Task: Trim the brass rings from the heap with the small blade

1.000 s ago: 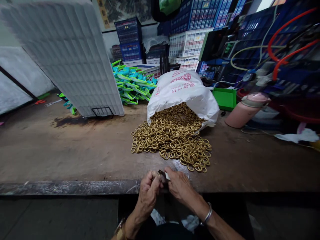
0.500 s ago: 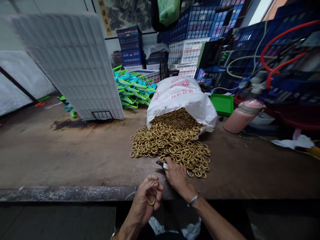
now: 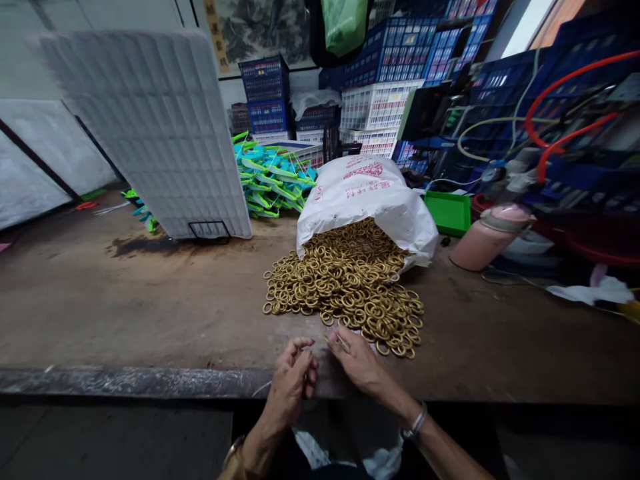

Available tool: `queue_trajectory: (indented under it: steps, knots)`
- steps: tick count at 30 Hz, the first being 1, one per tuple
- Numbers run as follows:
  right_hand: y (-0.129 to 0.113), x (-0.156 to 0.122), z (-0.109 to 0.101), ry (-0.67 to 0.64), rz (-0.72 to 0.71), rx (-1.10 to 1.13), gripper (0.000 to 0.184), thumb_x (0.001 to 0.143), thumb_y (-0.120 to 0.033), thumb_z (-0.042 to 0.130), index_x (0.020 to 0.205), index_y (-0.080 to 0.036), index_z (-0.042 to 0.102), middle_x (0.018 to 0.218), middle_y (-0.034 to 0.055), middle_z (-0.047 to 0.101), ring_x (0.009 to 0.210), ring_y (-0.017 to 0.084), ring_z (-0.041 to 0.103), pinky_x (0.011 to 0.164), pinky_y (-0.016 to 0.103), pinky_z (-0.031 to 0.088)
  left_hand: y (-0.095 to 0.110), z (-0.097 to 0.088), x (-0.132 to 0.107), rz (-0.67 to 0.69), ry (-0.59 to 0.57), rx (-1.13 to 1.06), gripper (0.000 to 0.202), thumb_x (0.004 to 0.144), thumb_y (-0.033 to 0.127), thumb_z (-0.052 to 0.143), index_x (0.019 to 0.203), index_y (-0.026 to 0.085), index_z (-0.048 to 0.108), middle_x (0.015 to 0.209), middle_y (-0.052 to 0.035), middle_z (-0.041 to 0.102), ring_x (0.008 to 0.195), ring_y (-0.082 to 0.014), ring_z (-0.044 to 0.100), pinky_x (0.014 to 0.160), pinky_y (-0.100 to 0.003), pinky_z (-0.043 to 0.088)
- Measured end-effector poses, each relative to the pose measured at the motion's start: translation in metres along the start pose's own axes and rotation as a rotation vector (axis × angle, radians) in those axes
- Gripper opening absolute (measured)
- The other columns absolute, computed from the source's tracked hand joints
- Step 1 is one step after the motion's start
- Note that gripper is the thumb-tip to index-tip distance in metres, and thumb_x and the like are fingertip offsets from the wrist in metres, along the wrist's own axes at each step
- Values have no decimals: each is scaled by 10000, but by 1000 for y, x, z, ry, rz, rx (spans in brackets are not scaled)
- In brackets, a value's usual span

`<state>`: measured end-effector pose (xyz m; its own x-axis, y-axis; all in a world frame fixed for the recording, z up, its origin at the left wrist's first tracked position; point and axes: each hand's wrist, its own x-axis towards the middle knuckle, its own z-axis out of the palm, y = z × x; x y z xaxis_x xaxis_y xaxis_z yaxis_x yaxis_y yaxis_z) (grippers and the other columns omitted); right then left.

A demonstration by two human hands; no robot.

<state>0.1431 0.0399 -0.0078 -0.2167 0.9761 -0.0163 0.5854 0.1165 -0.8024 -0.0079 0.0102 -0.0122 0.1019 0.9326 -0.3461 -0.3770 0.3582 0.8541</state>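
Close to the table's front edge, my left hand [image 3: 294,377] is closed, its fingers curled inward; whatever they hold is hidden. My right hand [image 3: 359,360] is just to its right, thumb and fingers pinched together. A thin gold ring [image 3: 344,344] partly shows at those fingertips, small and blurred. I cannot make out a knife in this hand now. Just beyond my hands, a heap of gold rings [image 3: 345,287] spreads over the tabletop. It spills from the open mouth of a white woven sack [image 3: 357,190] with red print, lying on its side.
A ribbed white panel [image 3: 150,133] stands at the left on the wooden table [image 3: 200,307]. Behind it lie green and blue plastic pieces [image 3: 275,180]. To the right are a green tray [image 3: 447,212], a pink bottle [image 3: 493,237] and red hoses [image 3: 545,153]. Stacked crates [image 3: 377,107] fill the back.
The small white-handled knife seen in my right hand no longer shows. My left hand has turned, and the ring that hung in its fingers is out of sight. The view shifted slightly.
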Motion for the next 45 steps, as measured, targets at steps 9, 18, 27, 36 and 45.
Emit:
queue_trajectory:
  steps: [9,18,27,36,45]
  knots:
    - [-5,-12,5,-234,152,583,226,735,-400,479,680,-189,424,486,-87,362,419,47,280,403,173,224,7,7,-2,40,-43,156,278,666,421,591,688,163,490,492,79,425,360,-23,268,368,-165,209]
    - [-5,-7,16,-137,180,447,259,776,-416,422,662,-184,437,469,-75,408,395,48,311,403,178,250,9,5,-6,127,-23,329,276,680,413,580,614,165,481,482,66,425,398,-48,308,409,-184,237]
    - [-8,-7,13,-81,130,361,202,786,-336,383,679,-184,461,505,-55,449,470,83,401,470,195,319,3,0,-8,-47,-211,112,310,754,462,504,684,163,461,551,52,440,375,-22,247,365,-167,161]
    - [-5,-17,15,-63,-48,-128,152,684,-92,379,718,-197,483,597,-21,514,558,111,452,532,218,282,10,9,-11,-5,-135,137,360,700,508,548,683,164,442,537,59,427,386,-22,256,374,-173,164]
    - [-9,-18,15,-155,-67,-353,297,611,-41,362,824,-189,506,636,5,562,572,126,465,532,241,242,5,5,-11,75,-103,201,362,697,502,555,650,162,440,502,68,398,386,-26,256,378,-180,167]
